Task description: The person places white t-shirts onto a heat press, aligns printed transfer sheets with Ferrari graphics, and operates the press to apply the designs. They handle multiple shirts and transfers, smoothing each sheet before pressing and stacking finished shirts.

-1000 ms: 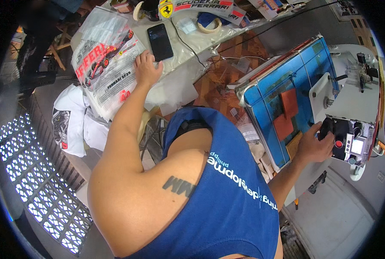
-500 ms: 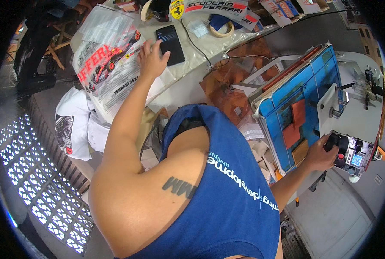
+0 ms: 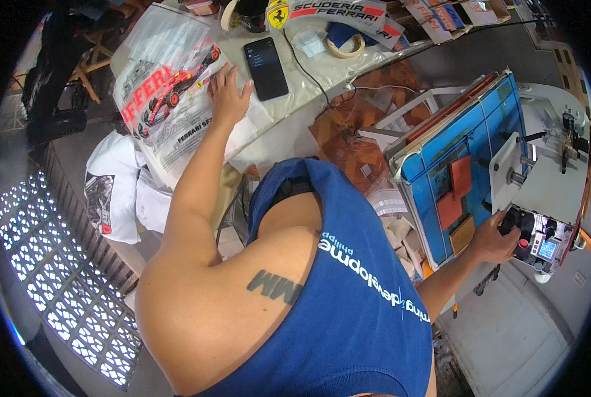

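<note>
My left hand (image 3: 229, 98) has its fingers spread over a printed sheet (image 3: 176, 109) with a red race car on it, near the sheet's right edge. Just to its right, a black smartphone (image 3: 266, 69) lies face up on the table, its screen lit. Away to the right, my right hand (image 3: 496, 239) is closed around a black handle (image 3: 509, 221). That handle is at a machine's control box (image 3: 544, 241), which has a small lit display and a red button. Part of the handle is hidden by my fingers.
A roll of tape (image 3: 345, 46) and a thin black cable (image 3: 302, 69) are on the plastic-covered table (image 3: 275, 109). Between table and machine stands a tied blue stack of boards (image 3: 464, 165). White printed shirts (image 3: 113, 185) hang at the left. Small boxes (image 3: 441, 16) sit at the back.
My left hand has drawn slightly left, away from the smartphone's edge. My right hand stays at the handle, and the view has shifted a little.
</note>
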{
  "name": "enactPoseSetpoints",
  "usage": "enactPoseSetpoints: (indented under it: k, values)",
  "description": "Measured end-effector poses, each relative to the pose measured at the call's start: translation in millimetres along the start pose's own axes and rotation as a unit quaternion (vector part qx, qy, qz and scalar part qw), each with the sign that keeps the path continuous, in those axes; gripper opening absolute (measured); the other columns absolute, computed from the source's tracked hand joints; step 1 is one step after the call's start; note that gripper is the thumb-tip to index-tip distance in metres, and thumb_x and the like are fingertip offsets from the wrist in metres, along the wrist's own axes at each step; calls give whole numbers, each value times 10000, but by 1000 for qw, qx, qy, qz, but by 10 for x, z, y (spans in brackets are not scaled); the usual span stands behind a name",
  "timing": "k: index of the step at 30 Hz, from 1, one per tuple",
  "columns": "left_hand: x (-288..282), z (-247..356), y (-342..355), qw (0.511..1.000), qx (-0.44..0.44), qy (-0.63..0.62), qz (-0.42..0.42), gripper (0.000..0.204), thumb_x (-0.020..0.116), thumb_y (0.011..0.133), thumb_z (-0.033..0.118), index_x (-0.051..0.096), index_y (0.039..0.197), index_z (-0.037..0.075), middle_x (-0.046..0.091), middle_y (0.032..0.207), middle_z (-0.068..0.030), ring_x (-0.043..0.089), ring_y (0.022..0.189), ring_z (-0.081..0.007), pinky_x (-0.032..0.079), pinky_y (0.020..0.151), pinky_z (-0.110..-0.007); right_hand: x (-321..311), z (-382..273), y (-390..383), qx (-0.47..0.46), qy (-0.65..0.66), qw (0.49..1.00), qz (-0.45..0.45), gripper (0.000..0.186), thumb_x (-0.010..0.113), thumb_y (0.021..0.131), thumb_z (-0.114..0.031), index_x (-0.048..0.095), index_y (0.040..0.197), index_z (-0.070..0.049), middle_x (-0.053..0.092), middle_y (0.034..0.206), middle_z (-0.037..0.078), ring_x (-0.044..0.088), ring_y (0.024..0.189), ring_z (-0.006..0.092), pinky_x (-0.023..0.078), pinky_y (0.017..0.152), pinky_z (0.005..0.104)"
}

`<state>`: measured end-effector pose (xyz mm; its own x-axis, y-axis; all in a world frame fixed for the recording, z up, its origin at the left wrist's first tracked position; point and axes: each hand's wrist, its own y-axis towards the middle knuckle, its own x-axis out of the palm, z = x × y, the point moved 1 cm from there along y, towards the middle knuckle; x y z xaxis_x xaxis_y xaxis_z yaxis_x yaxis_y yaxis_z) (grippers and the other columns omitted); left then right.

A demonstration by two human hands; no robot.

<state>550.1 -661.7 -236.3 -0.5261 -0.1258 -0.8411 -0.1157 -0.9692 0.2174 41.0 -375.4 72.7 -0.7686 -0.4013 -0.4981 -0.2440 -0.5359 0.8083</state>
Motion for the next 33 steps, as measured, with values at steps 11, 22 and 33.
enactPoseSetpoints:
  k: [11, 22, 33]
  values:
    - [-59, 263, -192, 994, 78, -70, 21, 132, 702, 875, 211, 679, 870, 81, 617, 1305, -87, 484, 1312, -350, 318, 1102, -555, -34, -34, 20, -7, 3, 1000, 13, 306, 799, 773, -358, 657, 751, -88, 704, 721, 61, 678, 673, 324, 453, 605, 469]
    - [-99, 726, -287, 987, 158, -25, -14, 183, 687, 893, 225, 692, 805, 65, 647, 1299, -99, 466, 1354, -336, 296, 1120, -554, -59, -19, 1, -41, 11, 999, 26, 320, 817, 804, -351, 646, 780, -82, 689, 724, 53, 685, 702, 297, 453, 615, 437]
    - [-9, 1400, -427, 960, 206, -185, -41, 182, 655, 923, 172, 663, 824, 19, 671, 1207, -137, 580, 1208, -365, 433, 1017, -468, -221, 103, 99, -10, 66, 986, -150, 340, 765, 898, -429, 715, 809, -104, 740, 799, 113, 691, 612, 324, 514, 516, 429]
